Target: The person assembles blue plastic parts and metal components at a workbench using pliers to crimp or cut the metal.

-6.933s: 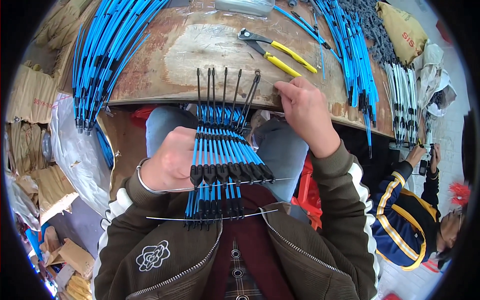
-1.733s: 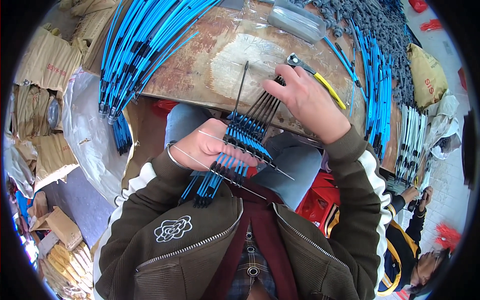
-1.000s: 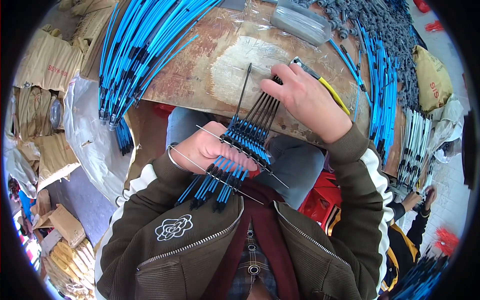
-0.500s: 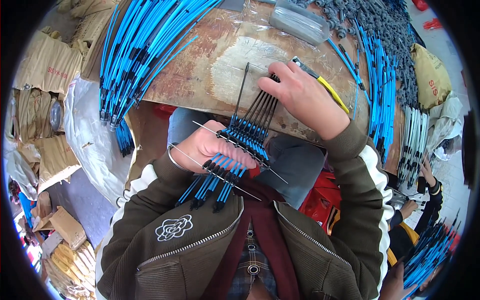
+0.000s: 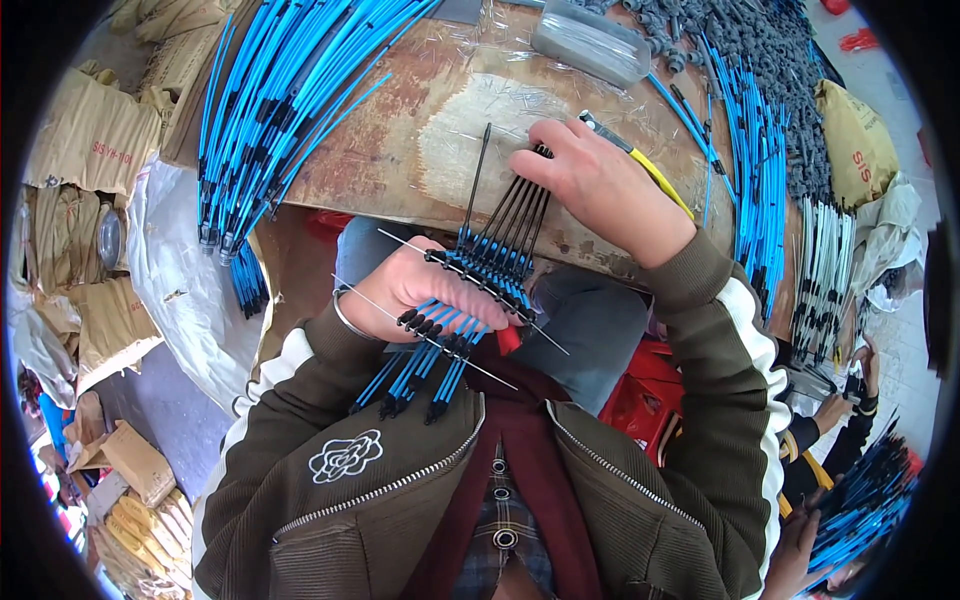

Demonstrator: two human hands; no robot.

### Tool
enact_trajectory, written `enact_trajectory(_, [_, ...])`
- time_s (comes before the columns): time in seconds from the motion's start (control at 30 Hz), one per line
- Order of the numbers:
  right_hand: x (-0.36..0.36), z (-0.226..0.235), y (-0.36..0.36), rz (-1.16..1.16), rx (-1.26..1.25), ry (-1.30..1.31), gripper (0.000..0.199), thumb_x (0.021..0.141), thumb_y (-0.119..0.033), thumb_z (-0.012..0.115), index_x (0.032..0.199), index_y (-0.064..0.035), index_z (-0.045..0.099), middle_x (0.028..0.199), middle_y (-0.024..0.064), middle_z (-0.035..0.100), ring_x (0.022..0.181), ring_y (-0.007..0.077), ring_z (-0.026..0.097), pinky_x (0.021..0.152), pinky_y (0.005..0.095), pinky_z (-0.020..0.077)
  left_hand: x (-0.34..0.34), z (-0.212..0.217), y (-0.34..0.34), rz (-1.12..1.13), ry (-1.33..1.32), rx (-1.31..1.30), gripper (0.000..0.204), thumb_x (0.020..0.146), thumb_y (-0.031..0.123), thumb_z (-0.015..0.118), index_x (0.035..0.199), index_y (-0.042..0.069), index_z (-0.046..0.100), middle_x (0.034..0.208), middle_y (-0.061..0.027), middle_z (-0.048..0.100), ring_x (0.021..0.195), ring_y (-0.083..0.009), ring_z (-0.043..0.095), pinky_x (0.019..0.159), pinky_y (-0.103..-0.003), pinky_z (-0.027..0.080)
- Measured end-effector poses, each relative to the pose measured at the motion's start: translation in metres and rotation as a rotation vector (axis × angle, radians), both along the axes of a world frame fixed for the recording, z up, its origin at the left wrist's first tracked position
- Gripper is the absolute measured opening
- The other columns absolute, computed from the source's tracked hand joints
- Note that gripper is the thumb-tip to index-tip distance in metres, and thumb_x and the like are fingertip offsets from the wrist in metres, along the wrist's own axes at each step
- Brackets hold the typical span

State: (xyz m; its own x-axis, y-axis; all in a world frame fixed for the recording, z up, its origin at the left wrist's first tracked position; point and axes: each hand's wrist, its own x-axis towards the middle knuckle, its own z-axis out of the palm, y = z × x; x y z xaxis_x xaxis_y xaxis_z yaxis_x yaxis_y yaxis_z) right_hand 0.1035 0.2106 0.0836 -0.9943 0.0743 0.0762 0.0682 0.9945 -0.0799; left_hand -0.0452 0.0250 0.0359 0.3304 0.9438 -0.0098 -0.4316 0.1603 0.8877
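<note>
- Looking down, we see the worn brown wooden worktable [image 5: 400,150] filling the upper part of the view, its near edge just beyond our lap.
- A big heap of long blue cables with black ends [image 5: 280,100] lies across the table's left side and hangs over its edge.
- A second spread of blue cables [image 5: 755,160] runs down the right side of the table, next to a pile of small grey plastic parts [image 5: 770,60].
- White-and-black cables [image 5: 825,270] lie in a row at the far right edge.
- A clear plastic bag [image 5: 590,42] rests at the top of the table.
- The row of short blue-and-black cables threaded on thin metal wires [image 5: 470,290] sits over our lap, between our two hands, fanned from the table edge down toward the jacket.
- Our left hand [image 5: 420,290] is curled under the row from the left, fingers closed around its blue middle, and a thin bracelet shows at the wrist.
- Our right hand [image 5: 600,185] rests on the table edge, fingertips pinched together on the black upper tips of the row.
- Yellow-handled pliers [image 5: 640,160] lie on the table, partly hidden behind the right hand.
</note>
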Motion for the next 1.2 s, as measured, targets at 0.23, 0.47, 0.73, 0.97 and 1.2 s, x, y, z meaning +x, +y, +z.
enact_trajectory(0.23, [-0.001,-0.002,-0.001,-0.005,0.028,-0.004,0.020,0.073,-0.002,0.050,0.091,-0.0093,0.049,0.091,0.0091,0.048,0.084,0.0269,0.054,0.075,0.0349,0.0453,-0.002,0.014,0.001,0.005,0.095,0.043,0.014,0.078,0.004,0.064,0.092,0.004,0.070,0.096,-0.0095,0.066,0.082,-0.0170,0.063,0.070,-0.026,0.048])
enact_trajectory(0.47, [-0.005,-0.004,-0.004,0.012,0.119,0.037,0.023,0.071,-0.006,0.053,0.093,-0.0109,0.049,0.091,0.0082,0.048,0.082,0.0247,0.053,0.072,0.0352,0.0469,-0.004,0.017,0.002,0.012,0.157,0.090,0.016,0.079,0.004,0.063,0.094,0.005,0.069,0.096,-0.0093,0.066,0.083,-0.0173,0.063,0.072,-0.027,0.048])
enact_trajectory(0.73, [-0.008,-0.029,-0.010,0.039,0.092,0.315,0.010,0.073,-0.016,0.053,0.082,-0.0174,0.053,0.081,0.0074,0.048,0.074,0.0231,0.053,0.059,0.0326,0.0457,-0.026,-0.087,-0.041,0.248,0.269,-0.295,0.034,0.083,0.020,0.056,0.107,-0.003,0.054,0.087,-0.0110,0.064,0.077,-0.0206,0.063,0.070,-0.029,0.051])
enact_trajectory(0.97, [-0.005,-0.024,-0.028,-0.078,0.217,0.339,0.003,0.072,-0.019,0.053,0.072,-0.0170,0.052,0.077,0.0065,0.050,0.075,0.0236,0.055,0.059,0.0332,0.0460,-0.042,-0.032,-0.027,0.138,0.231,-0.797,0.020,0.068,0.017,0.071,0.071,-0.001,0.064,0.075,-0.0179,0.066,0.068,-0.0229,0.064,0.065,-0.033,0.052])
enact_trajectory(1.2, [-0.010,-0.018,-0.027,-0.049,0.236,0.296,0.004,0.072,-0.021,0.053,0.072,-0.0172,0.052,0.078,0.0067,0.051,0.077,0.0234,0.055,0.060,0.0322,0.0461,-0.027,-0.011,-0.026,0.152,0.335,-0.491,0.020,0.066,0.017,0.073,0.066,0.001,0.061,0.075,-0.0166,0.066,0.070,-0.0240,0.064,0.071,-0.036,0.051])
